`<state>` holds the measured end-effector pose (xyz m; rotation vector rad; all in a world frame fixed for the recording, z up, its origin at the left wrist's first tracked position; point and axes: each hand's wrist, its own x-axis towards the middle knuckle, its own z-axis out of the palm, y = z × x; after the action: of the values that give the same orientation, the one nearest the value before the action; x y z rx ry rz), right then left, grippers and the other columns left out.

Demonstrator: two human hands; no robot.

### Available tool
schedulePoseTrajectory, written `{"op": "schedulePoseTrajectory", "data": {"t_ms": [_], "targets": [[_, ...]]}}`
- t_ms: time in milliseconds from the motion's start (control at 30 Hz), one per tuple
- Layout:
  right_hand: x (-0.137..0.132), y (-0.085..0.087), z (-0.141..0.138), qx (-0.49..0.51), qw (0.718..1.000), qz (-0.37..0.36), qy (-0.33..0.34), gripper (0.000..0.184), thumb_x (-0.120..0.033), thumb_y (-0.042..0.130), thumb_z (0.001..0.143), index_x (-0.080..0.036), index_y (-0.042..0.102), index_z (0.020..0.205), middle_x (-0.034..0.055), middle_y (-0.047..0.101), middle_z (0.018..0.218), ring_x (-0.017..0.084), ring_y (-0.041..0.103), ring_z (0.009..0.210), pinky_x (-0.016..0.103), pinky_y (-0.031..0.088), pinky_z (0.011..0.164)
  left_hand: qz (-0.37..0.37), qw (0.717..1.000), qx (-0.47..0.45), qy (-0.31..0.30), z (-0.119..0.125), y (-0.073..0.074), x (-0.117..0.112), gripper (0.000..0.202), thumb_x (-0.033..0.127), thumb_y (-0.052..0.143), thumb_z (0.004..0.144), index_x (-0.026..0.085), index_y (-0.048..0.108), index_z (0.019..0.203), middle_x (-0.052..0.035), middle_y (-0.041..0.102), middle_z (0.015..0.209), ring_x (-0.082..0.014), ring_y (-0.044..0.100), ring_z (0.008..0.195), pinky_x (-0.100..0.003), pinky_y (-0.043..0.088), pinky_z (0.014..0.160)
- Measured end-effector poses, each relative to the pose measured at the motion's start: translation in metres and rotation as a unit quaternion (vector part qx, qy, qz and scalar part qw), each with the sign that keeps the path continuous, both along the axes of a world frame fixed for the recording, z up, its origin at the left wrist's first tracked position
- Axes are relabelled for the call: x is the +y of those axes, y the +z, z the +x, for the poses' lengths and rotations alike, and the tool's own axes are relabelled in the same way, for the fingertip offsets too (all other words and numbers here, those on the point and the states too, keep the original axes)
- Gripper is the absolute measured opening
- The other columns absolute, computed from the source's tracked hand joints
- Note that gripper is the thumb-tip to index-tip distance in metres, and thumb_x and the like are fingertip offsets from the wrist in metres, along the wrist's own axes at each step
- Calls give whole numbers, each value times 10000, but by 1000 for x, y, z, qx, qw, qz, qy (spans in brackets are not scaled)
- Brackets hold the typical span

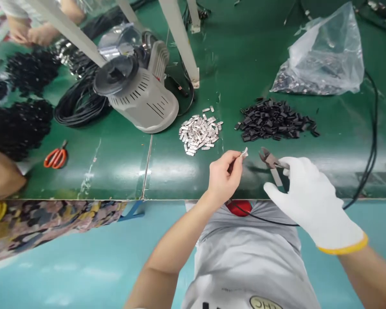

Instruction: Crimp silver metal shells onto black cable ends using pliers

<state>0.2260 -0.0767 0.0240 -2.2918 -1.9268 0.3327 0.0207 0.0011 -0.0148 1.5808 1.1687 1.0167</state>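
The bare left hand (pixel 223 178) pinched a small silver clip (pixel 244 152) towards the gloved right hand (pixel 312 201), which gripped side-cutting pliers (pixel 269 159); the silver pile (pixel 199 134) lay within easy reach.

Green workbench (pixel 83 180), teal floor (pixel 67 283), white posts (pixel 177 38)

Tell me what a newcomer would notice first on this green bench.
A large grey vented housing dominates the upper centre, with a pile of small silver pieces and a pile of black pieces to its right. Nearest the camera, the bare left hand pinches a small silver piece, while the white-gloved right hand grips side cutters.
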Motion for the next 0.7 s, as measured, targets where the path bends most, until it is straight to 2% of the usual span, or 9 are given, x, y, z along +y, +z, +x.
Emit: {"op": "schedulePoseTrajectory", "data": {"t_ms": [133, 400, 600, 700], "targets": [[6, -3, -7, -61, 996, 11, 59, 563, -554, 615, 905, -209, 538, 1343, 163, 640, 1223, 335, 628, 1024, 391, 376, 743, 24, 1000, -18, 3, -1, 4, 0, 183, 310, 544, 1051, 189, 666, 986, 29, 619, 747, -83, 458, 596, -209, 369, 578], [16, 0, -12, -67, 994, 12, 89, 579, -564, 622, 888, -225, 514, 1346, 147, 604, 1248, 335, 585, 1066, 406, 381, 775, 44, 999, -31, -8, -1, 6, 0, 185, 299, 538, 1066, 198, 621, 936, 65, 491, 696, -73, 389, 572, -217, 324, 572], [23, 2, -14, -109, 988, 19, 110, 482, -571, 625, 878, -204, 540, 1179, 153, 584, 1094, 281, 536, 903, 333, 260, 659, 31, 999, -17, -19, -2, 5, 2, 201, 316, 526, 1065, 197, 608, 925, 59, 493, 703, -73, 373, 558, -219, 310, 548], [25, 2, -16, -145, 982, 29, 119, 413, -556, 627, 872, -200, 528, 1057, 134, 556, 970, 219, 474, 768, 312, 173, 594, 34, 999, -6, -10, -2, 6, 4, 200, 309, 533, 1056, 195, 609, 910, 59, 473, 688, -74, 361, 549, -222, 295, 534]]}}
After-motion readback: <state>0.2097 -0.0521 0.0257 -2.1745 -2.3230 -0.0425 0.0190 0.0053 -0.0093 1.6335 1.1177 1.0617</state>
